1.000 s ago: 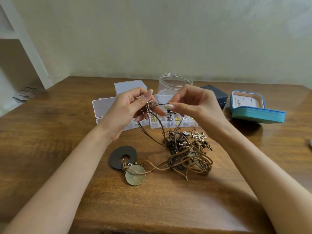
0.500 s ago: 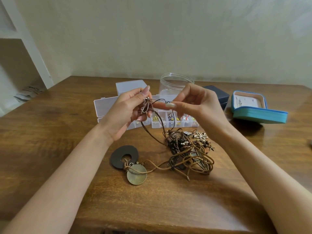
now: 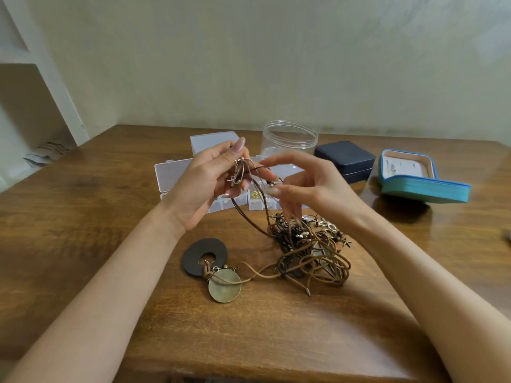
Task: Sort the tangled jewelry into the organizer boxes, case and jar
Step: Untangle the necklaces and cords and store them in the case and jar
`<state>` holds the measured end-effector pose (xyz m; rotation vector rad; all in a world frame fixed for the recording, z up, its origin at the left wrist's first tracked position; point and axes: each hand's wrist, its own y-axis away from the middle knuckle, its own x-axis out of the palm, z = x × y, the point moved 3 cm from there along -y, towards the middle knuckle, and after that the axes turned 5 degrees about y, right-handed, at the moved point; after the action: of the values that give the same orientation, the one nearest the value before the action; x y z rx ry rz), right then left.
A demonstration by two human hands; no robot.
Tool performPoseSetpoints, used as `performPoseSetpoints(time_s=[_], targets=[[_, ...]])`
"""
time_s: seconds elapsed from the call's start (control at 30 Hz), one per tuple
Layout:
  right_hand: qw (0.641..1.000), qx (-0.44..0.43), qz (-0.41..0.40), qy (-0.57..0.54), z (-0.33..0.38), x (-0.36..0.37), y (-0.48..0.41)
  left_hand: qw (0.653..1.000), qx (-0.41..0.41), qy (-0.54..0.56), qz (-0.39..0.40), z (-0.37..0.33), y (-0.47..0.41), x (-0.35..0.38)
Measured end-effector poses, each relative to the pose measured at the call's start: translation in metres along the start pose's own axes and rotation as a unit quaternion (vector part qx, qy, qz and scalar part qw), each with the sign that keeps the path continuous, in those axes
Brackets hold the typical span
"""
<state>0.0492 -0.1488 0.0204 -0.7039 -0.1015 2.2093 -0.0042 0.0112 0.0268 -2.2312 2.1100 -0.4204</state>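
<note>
The left hand (image 3: 204,186) was held up above the wooden table (image 3: 83,230). Its thumb and fingers were pinched together on a silver metal clasp (image 3: 238,172) with thin dark cords hanging down from it. The right hand (image 3: 312,186) was just beside it, with the fingers spread apart and a bit blurry. One fingertip was near a small bead on a cord, but it was hard to tell if the hand was holding anything.

The cords ran down to the tangled jewelry (image 3: 307,247), a messy pile of brown strings and little beads lying on the table under the right hand. A tan cord led from the pile to a round brass disc (image 3: 224,285) and a dark ring-shaped pendant (image 3: 204,257), which were touching each other near the left arm.

Behind the hands were clear organizer boxes (image 3: 171,175). The hands hid a big part of them, so only some small compartments showed. A clear jar (image 3: 289,139) stood open behind the boxes. To its right was a dark blue case (image 3: 345,160), closed. Farther right, well apart from the pile, a teal case (image 3: 423,186) lay open with a few small pieces inside. A white shelf (image 3: 41,78) stood at the far left.
</note>
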Motion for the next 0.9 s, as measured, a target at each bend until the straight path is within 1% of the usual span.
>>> performPoseSetpoints(time_s=[0.23, 0.3, 0.33, 0.4, 0.47, 0.53, 0.57, 0.67, 0.77, 0.9], targets=[[0.996, -0.012, -0.086, -0.007, 0.000, -0.005, -0.001, 0.999, 0.001, -0.039, 0.023, 0.001, 0.000, 0.000], [0.994, -0.018, -0.108, -0.011, 0.001, -0.009, 0.000, 0.997, 0.022, -0.075, 0.017, 0.001, 0.000, 0.001], [0.993, -0.020, -0.116, -0.014, 0.001, -0.010, 0.000, 0.993, 0.042, -0.111, 0.008, 0.001, 0.000, 0.001], [0.991, -0.022, -0.127, -0.017, 0.002, -0.012, 0.001, 0.977, 0.087, -0.195, -0.010, 0.000, 0.000, 0.002], [0.989, -0.029, -0.144, -0.003, 0.001, -0.012, 0.000, 0.953, 0.135, -0.272, -0.023, 0.001, 0.000, 0.001], [0.985, -0.043, -0.165, 0.033, 0.000, -0.013, 0.000, 0.935, 0.170, -0.307, -0.043, -0.001, 0.001, 0.000], [0.983, -0.047, -0.171, 0.048, -0.001, -0.014, -0.001, 0.938, 0.172, -0.295, -0.055, -0.002, 0.001, 0.000], [0.985, -0.035, -0.161, 0.054, -0.004, -0.016, -0.003, 0.970, 0.142, -0.179, -0.082, -0.007, -0.001, -0.003], [0.991, -0.023, -0.129, -0.018, -0.005, -0.014, -0.003, 0.988, 0.114, -0.082, -0.071, -0.016, -0.003, -0.002], [0.989, -0.037, -0.102, -0.104, -0.001, -0.011, -0.001, 0.991, 0.111, -0.054, -0.043, -0.030, -0.008, 0.002]])
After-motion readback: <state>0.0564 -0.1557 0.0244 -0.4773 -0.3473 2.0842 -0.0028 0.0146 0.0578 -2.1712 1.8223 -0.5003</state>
